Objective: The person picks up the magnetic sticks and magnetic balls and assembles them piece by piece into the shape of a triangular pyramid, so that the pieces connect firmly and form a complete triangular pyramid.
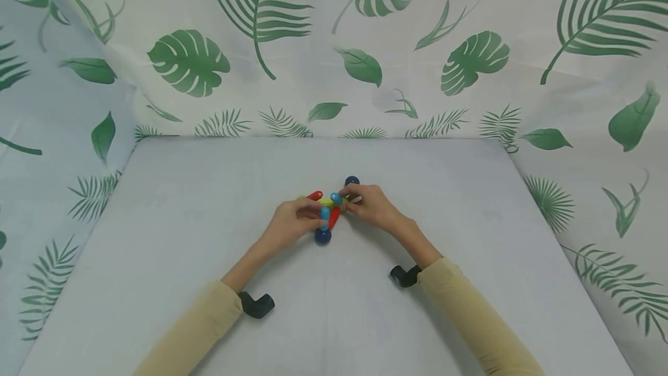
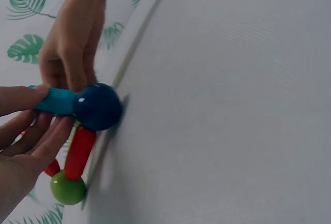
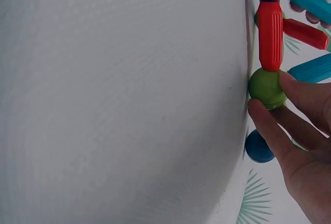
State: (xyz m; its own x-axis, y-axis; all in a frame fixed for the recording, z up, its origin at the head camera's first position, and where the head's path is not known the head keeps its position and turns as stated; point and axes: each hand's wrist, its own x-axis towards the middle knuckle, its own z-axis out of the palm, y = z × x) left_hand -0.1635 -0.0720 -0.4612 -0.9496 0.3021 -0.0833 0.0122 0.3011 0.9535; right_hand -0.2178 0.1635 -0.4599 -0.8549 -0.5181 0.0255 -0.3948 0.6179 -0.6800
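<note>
Left hand [image 1: 292, 222] has its grip clenched on a teal rod [image 2: 56, 101], fingers curled under it and thumb on top, as the left wrist view shows. That rod ends in a dark blue ball [image 2: 98, 106], which sits right down on the grey desk [image 1: 182, 237]. From the same ball a red rod [image 2: 79, 152] runs on to a green ball [image 2: 68, 188]. Over to the right hand [image 1: 371, 206]: its grip is pinching that green ball [image 3: 267, 87], thumb on one side, a fingertip on the other. In the right wrist view a second teal rod [image 3: 312, 69] and a second red rod [image 3: 305, 33] branch off near the pinch, and another dark blue ball [image 3: 258, 147] lies just beside the fingers.

The whole little build sits mid-desk, a touch towards the far edge, squarely between the two hands. Both hands crowd it from either side, so the head view hides much of the middle.

All around, a white cloth with green leaf print [image 1: 365, 45] walls in the desk. No writing or brand mark can be read anywhere.

Both forearms angle inwards in tan sleeves [image 1: 459, 306], wrists low over the desk, each with a black wrist mount [image 1: 257, 304] just behind the hand.
</note>
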